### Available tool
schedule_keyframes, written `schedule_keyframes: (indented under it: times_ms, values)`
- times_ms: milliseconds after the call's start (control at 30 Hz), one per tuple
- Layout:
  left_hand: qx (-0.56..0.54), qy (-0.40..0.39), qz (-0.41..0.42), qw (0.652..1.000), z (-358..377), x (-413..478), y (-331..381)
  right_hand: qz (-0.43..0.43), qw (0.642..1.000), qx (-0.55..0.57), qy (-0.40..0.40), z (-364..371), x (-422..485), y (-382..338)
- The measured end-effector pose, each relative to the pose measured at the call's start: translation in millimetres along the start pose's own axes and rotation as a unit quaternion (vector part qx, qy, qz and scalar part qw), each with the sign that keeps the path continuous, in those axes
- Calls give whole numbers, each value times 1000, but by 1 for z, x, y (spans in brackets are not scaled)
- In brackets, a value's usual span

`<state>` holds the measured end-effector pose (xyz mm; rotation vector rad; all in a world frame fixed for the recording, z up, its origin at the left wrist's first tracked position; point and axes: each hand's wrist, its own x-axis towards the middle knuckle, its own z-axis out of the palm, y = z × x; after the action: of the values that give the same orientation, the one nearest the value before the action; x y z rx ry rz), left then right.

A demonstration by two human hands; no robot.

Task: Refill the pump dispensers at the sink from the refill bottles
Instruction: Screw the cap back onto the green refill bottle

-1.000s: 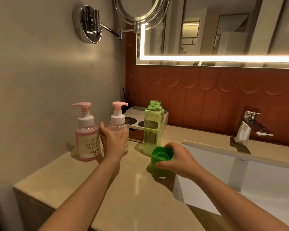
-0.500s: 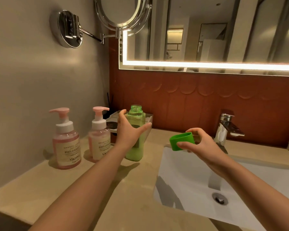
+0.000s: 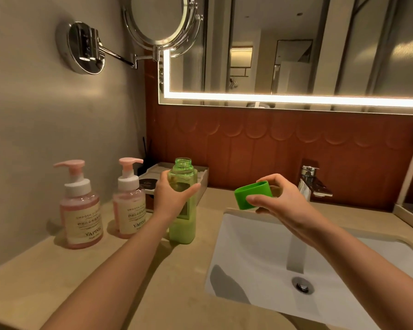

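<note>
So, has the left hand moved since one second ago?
Yes. The left hand went right: it was at the right pink dispenser, and now it grips the green bottle beside it.

Your refill bottle (image 3: pixel 183 231) at eleven o'clock looks translucent green plastic, its cap (image 3: pixel 252 195) matt opaque plastic; the faucet (image 3: pixel 314 184) at one o'clock is glossy chrome.

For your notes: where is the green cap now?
In the head view, the green cap is pinched in the right hand over the sink, right of the green bottle.
</note>
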<state>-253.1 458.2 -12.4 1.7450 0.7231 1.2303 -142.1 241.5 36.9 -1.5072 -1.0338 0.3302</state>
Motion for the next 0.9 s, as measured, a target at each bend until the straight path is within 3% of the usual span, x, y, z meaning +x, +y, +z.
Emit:
schedule_keyframes:
  times_ms: [233,433,600,900]
  values:
    - [-69,-41,24,997,-26,-53,14,-45,998,20,-48,11,-10,-23]
    - [-112,-84,13,990,-43,-99,28,-26,998,9,-62,21,-17,-41]
    - [-149,-141,34,978,-43,-125,34,-83,991,-62,-82,22,-25,-58]
    - [-160,-118,59,978,-25,-150,49,-116,957,-205,-169,25,-31,-103]
